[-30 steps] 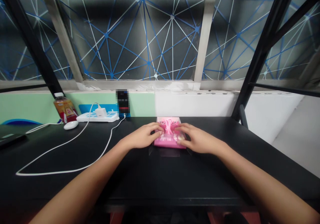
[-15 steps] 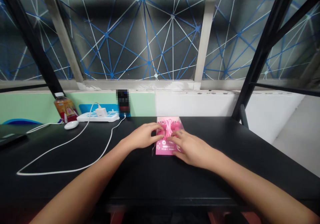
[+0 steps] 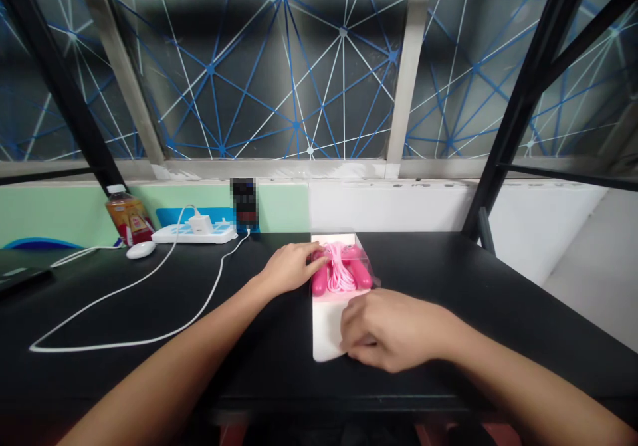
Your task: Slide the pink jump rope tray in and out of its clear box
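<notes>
A pink skipping rope [image 3: 341,272] lies coiled at the far end of a white card [image 3: 326,326], with a pink handle [image 3: 319,280] on its left and another pink handle [image 3: 361,266] on its right. Clear plastic wrap covers it. My left hand [image 3: 289,268] lies flat, its fingertips against the left handle and wrap. My right hand [image 3: 393,330] is curled over the near right edge of the card, gripping it and hiding that corner.
The black tabletop [image 3: 448,260] stretches to both sides. Farther left are a looped white cable [image 3: 119,326], a white mouse [image 3: 141,250], a white power strip [image 3: 194,234] and a bottle [image 3: 128,217]. A dark flat device [image 3: 22,278] lies at the far left edge.
The pink printed face of the card no longer shows, and its white side now extends towards me. My right hand has moved nearer to me, and the rope and handles are in plain view.
</notes>
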`<act>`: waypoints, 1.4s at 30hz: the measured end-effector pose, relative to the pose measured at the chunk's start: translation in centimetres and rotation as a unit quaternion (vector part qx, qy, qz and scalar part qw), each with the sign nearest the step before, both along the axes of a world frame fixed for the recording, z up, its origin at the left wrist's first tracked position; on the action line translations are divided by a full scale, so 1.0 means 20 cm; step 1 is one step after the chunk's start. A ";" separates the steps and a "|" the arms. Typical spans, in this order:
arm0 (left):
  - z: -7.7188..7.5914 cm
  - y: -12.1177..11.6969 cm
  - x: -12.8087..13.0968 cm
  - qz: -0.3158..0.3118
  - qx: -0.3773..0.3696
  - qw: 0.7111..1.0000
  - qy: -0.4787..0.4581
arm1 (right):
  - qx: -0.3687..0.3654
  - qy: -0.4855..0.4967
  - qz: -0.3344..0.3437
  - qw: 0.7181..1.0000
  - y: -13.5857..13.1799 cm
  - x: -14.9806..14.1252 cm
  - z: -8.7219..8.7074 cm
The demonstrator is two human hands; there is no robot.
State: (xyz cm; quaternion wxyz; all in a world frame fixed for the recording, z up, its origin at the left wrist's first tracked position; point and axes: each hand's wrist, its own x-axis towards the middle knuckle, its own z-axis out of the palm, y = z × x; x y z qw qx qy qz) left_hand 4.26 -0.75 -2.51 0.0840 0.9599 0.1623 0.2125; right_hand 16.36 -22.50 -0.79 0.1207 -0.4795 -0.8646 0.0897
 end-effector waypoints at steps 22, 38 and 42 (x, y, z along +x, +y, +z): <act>-0.01 0.04 -0.01 -0.003 -0.016 0.996 -0.083 | 0.055 0.164 -0.145 0.974 -0.01 0.13 0.01; 0.06 -0.14 -0.10 -0.059 -0.140 0.976 0.153 | 0.038 0.146 -0.314 0.937 0.10 0.26 -0.13; 0.06 -0.12 -0.11 -0.069 -0.103 0.983 0.134 | 0.037 0.114 -0.298 0.947 0.08 0.25 -0.10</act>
